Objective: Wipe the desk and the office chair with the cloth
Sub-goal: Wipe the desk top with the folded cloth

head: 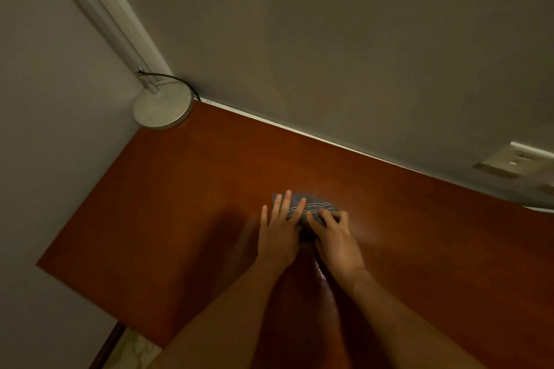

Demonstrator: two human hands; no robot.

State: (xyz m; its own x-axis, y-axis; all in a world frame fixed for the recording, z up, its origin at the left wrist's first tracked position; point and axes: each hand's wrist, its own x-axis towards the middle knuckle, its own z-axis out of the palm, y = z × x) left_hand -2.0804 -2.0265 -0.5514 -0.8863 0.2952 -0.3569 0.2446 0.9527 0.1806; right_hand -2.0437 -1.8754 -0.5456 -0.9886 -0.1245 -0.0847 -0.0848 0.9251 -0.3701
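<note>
A grey striped cloth (314, 207) lies bunched on the reddish-brown desk (180, 204), near its middle. My left hand (280, 231) lies flat on the cloth's left part with its fingers straight and spread. My right hand (334, 234) grips the cloth's right part with curled fingers. Both hands cover much of the cloth. The office chair is not in view.
A lamp with a round white base (163, 108) and a black cable stands in the desk's far left corner against the walls. A wall outlet plate (509, 160) sits at the right, just above the desk's back edge. The desk's left edge runs along the wall.
</note>
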